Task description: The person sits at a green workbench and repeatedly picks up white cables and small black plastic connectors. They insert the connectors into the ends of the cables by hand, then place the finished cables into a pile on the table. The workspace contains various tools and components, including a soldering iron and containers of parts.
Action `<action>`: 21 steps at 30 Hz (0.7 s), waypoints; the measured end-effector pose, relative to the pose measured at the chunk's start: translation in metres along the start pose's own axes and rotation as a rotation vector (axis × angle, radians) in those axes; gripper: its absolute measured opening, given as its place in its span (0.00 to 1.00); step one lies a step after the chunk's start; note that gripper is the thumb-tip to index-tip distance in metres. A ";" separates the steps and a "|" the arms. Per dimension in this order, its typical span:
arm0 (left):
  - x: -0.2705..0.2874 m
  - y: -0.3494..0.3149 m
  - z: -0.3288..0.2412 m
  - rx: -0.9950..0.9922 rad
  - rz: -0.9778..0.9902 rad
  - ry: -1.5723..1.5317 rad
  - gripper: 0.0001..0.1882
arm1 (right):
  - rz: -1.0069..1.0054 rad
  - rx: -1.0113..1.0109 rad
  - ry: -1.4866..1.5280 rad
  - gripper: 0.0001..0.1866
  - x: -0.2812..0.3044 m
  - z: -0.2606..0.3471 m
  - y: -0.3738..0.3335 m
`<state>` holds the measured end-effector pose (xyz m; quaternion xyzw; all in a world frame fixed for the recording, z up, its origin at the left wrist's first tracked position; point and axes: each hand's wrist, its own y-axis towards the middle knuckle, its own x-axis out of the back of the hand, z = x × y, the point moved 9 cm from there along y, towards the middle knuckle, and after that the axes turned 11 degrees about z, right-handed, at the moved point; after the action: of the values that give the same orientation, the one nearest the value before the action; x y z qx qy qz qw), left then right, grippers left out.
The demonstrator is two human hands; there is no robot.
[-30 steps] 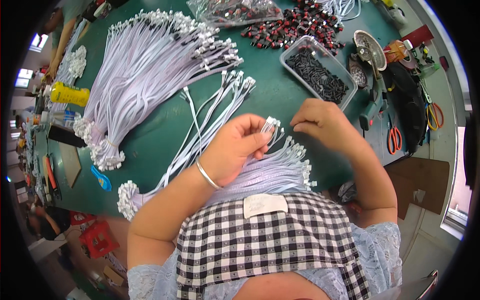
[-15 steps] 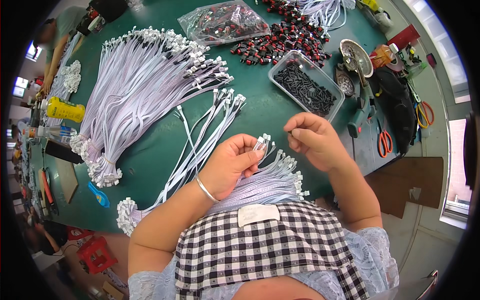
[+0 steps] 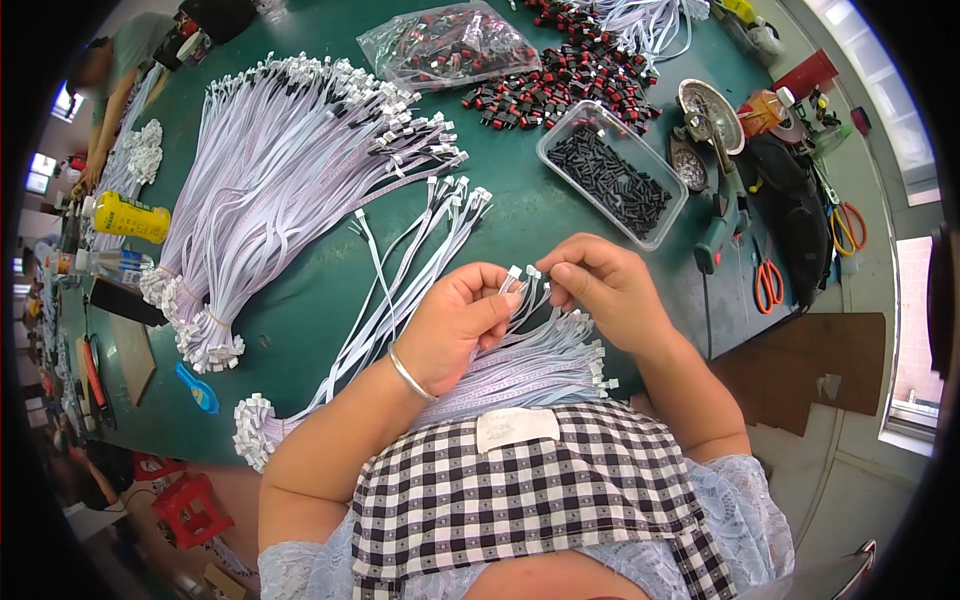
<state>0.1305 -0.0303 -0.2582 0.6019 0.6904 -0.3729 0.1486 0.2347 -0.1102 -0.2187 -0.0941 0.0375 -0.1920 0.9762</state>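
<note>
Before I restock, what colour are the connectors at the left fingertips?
White connectors, clearest in the head view.

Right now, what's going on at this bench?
A person's left hand holds a few white-tipped cables. The right hand is up close at their tips; whether it pinches a small part is unclear. A cable bundle lies beneath the hands, and a larger bundle spreads out to the left. A clear tub of black pieces sits on the green table beyond the right hand.

Left hand (image 3: 460, 322) pinched closed, right hand (image 3: 605, 290) curled near it, forearms (image 3: 345, 425) angled inward.
</note>
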 end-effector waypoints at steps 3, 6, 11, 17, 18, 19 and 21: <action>0.000 0.000 0.000 0.000 -0.006 0.000 0.05 | 0.020 -0.032 0.075 0.07 -0.003 -0.005 0.001; -0.001 0.000 -0.001 -0.008 0.000 -0.002 0.05 | 0.002 -0.010 0.127 0.07 -0.005 -0.006 0.001; 0.000 0.000 -0.002 -0.012 0.020 0.018 0.06 | -0.025 0.020 0.137 0.07 -0.002 -0.009 0.001; -0.001 0.000 -0.002 -0.018 0.025 0.026 0.06 | -0.038 0.046 0.147 0.06 -0.003 -0.006 0.002; -0.002 -0.001 -0.003 -0.021 0.028 0.027 0.06 | -0.029 0.043 0.143 0.06 -0.004 -0.007 0.002; -0.002 -0.001 -0.003 -0.024 0.031 0.028 0.06 | -0.020 0.041 0.140 0.06 -0.005 -0.007 0.002; -0.001 -0.001 -0.003 -0.028 0.027 0.034 0.06 | -0.005 0.029 0.130 0.06 -0.007 -0.007 0.002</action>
<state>0.1311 -0.0290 -0.2547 0.6150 0.6899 -0.3510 0.1504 0.2283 -0.1073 -0.2252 -0.0676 0.0978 -0.2005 0.9725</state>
